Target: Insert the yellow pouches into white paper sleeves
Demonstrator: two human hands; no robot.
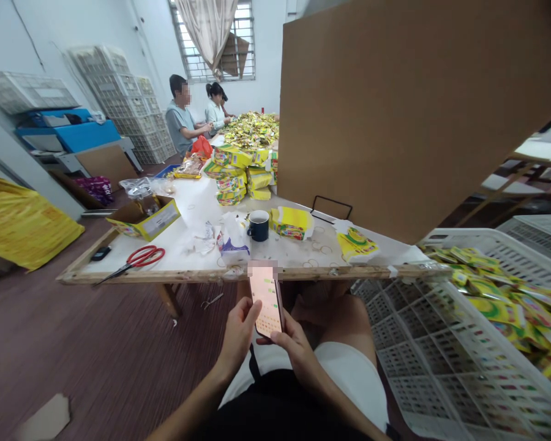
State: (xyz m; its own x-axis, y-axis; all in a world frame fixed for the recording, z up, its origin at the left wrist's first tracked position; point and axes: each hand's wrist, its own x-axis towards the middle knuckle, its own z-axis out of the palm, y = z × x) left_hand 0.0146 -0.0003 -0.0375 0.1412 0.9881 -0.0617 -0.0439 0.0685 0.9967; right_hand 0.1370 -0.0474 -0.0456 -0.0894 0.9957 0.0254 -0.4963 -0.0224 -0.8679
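A phone with a lit screen is held upright over my lap, just below the front edge of the table. My left hand wraps its left side with the thumb on the screen. My right hand cradles its lower right corner, fingers curled behind it.
On the table lie red scissors, a dark mug, a tissue pack, yellow packets and stacked packs. A large cardboard sheet stands at right above a white crate with packets. Two people sit at the far end.
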